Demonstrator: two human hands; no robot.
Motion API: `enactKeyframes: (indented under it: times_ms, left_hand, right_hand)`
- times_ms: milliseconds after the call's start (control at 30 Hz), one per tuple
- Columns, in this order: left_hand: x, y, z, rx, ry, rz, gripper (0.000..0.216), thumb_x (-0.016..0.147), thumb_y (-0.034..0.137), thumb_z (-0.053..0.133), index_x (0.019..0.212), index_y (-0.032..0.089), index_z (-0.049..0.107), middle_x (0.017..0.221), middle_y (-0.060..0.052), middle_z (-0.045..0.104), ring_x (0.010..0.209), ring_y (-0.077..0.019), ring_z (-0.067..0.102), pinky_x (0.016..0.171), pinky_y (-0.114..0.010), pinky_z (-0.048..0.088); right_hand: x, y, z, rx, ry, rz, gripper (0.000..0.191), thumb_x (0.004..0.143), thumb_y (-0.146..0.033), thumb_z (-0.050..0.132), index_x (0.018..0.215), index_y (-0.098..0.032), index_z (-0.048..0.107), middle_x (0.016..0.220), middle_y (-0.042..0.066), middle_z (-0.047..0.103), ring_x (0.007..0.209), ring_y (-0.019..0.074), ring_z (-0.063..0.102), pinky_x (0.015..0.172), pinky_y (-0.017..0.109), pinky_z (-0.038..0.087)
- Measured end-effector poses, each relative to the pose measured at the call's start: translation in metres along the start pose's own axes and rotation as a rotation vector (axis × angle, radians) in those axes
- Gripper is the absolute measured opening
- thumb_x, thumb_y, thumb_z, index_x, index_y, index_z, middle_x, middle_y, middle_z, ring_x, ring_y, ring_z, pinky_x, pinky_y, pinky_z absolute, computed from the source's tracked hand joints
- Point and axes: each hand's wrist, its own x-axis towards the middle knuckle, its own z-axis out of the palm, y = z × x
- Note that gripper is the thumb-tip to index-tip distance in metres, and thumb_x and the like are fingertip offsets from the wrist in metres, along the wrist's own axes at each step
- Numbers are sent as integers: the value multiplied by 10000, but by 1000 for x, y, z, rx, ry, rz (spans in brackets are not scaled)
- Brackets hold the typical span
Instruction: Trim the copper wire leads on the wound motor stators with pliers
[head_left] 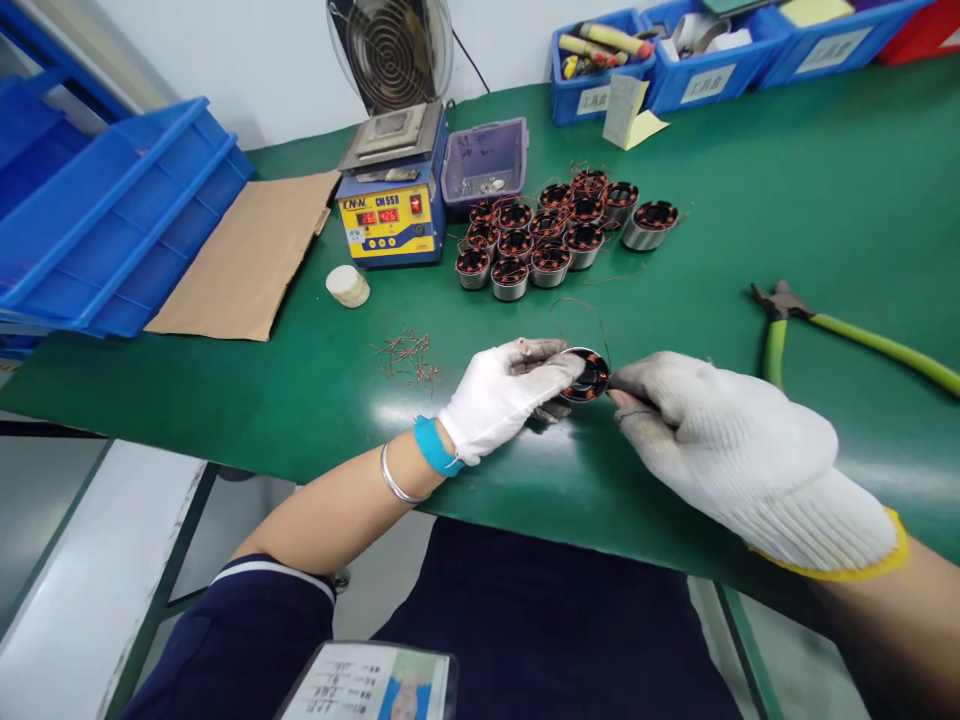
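item 1: wound ring, metal shell, dark core with copper windings. location: toward the near edge of the table, between the two hands. one thin wire stands off its far side in a loose curve.
item 2: left hand, white glove, fingers grasping the ring from the left, thumb over its rim.
item 3: right hand, white knit glove with yellow cuff, thumb and finger closed in a pinch at the ring's right rim; what lies between them is too small to tell.
step in hand, as judged: finger-work on the wire leads of this one ring.
next move, as judged, calls for: a firm left hold against turning, and light fingertip control of the thin wire, sparing the windings.
item 4: group of similar rings, standing toward the far edge, wires loose among them.
item 5: wire clippings, scattered left of the left hand.
item 6: green-handled cutters, lying toward the table's right edge, untouched.
item 7: yellow-and-blue unit, red digits lit, near the far edge, beside a purple bin.
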Motion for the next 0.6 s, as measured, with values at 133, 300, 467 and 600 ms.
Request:
enactKeyframes:
  times_ms: [133, 300, 467, 600]
  left_hand:
    - [2, 0, -8, 4, -82, -20, 239, 878, 243, 765, 1056, 93, 712, 727, -7, 716, 487, -76, 616, 504, -215, 526]
    - [1, 3, -20, 124, -236, -42, 405, 800, 341, 839, 1099, 108, 695, 809, -40, 731, 475, -81, 617, 418, -195, 476]
    - [4, 2, -31, 114, -386, 92, 762, 699, 345, 895, 1343, 190, 518, 1225, -151, 695, 659, -158, 746, 549, -278, 599]
    - [7, 2, -41, 173, -609, 458, 648, 637, 469, 921, 1161, 266, 600, 1200, -94, 703, 945, -260, 772, 769, -398, 661]
  right_hand:
    - [1, -1, -3, 86, -38, 35, 276, 880, -374, 519, 961, -242, 748, 911, 89, 753, 734, 244, 672, 525, 292, 349]
    - [4, 3, -1, 232, -110, 68, 215, 814, -409, 548, 851, -262, 700, 820, 63, 735, 690, 238, 654, 527, 299, 376]
    - [9, 15, 5, 601, -204, -50, 318, 788, -544, 514, 714, -246, 594, 572, 28, 627, 472, 171, 531, 472, 303, 382]
    - [11, 19, 7, 926, -335, -53, 380, 751, -610, 604, 698, -235, 571, 517, 4, 576, 424, 129, 479, 440, 277, 363]
